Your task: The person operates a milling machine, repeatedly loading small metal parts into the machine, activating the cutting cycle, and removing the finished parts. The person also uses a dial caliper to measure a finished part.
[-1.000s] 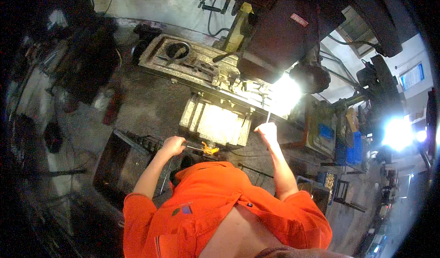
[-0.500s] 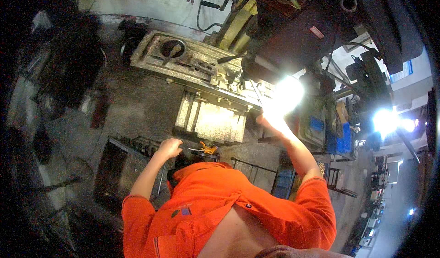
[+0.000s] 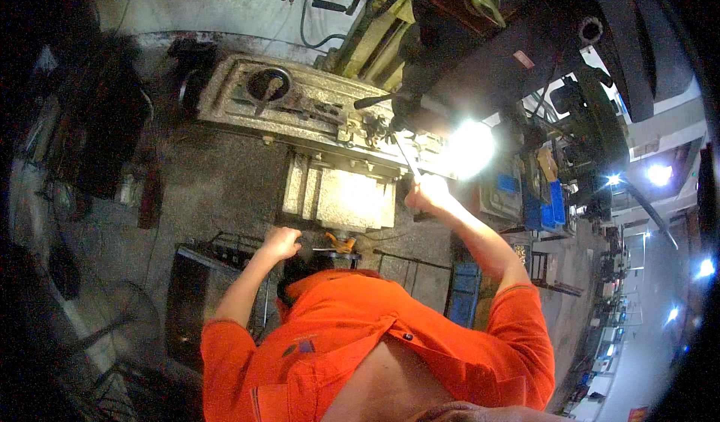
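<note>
My right hand (image 3: 430, 194) is closed round a thin, pale rod-like tool (image 3: 406, 154). The rod slants up and left from my fist, its far end among the small fixtures on the metal machine table (image 3: 232, 115); what the tip touches is too small to tell. Lower down on the left, my left hand (image 3: 283, 242) is curled into a fist; whatever lies inside it, if anything, is hidden. Right of that fist, an orange-handled part (image 3: 342, 243) and a dark wheel-like piece sit at the front of the machine, below the pale ribbed block (image 3: 349, 197).
A bright work lamp (image 3: 471, 149) glares just above my right hand. The dark machine head (image 3: 480, 70) overhangs the table's right part. A dark cabinet (image 3: 187, 294) stands at lower left. Blue bins (image 3: 553, 206) are at the right. A round fixture (image 3: 268, 85) sits on the table's left end.
My right hand has come down and slightly left, out of the lamp's glare, and the rod now shows clearly. My left hand has hardly moved. The whole view has shifted a little.
</note>
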A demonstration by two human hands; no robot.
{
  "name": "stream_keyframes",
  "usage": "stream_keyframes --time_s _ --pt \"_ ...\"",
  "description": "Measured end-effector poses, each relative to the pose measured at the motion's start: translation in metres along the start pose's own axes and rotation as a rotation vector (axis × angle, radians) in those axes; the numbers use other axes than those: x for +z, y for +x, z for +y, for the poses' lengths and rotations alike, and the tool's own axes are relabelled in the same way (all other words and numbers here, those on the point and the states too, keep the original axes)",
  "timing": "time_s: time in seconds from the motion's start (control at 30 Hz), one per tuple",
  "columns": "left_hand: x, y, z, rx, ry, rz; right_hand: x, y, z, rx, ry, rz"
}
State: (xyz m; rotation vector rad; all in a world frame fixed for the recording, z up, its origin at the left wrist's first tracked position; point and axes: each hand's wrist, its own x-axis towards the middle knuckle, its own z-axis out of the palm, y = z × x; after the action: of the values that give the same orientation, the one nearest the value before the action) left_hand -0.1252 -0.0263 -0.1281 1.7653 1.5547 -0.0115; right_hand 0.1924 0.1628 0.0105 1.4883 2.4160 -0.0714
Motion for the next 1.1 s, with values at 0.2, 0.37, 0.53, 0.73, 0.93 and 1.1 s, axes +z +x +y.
stream_keyframes --time_s 0.2,0.37,0.53,0.73,0.93,1.1 --pt "0.006 0.001 -0.004 0.022 0.003 0.011 0.03 -0.006 0.006 0.034 -0.038 0.285" --pt "-0.001 0.008 -0.004 -0.098 -0.039 -0.06 0.011 -0.008 0.0 0.11 -0.013 0.064" --pt "-0.025 0.01 0.012 -0.107 0.003 -0.024 -0.088 0.007 0.053 -0.247 -0.487 0.461" --pt "-0.04 -0.01 0.018 -0.272 -0.156 0.08 -0.091 0.047 0.095 -0.347 -0.54 0.069" --pt "-0.048 -0.013 0.018 -0.231 -0.277 0.113 -0.021 0.053 0.135 0.066 -0.125 0.08" --pt "-0.103 0.05 0.036 0.023 -0.349 0.262 0.05 0.017 0.171 0.525 0.281 0.141"
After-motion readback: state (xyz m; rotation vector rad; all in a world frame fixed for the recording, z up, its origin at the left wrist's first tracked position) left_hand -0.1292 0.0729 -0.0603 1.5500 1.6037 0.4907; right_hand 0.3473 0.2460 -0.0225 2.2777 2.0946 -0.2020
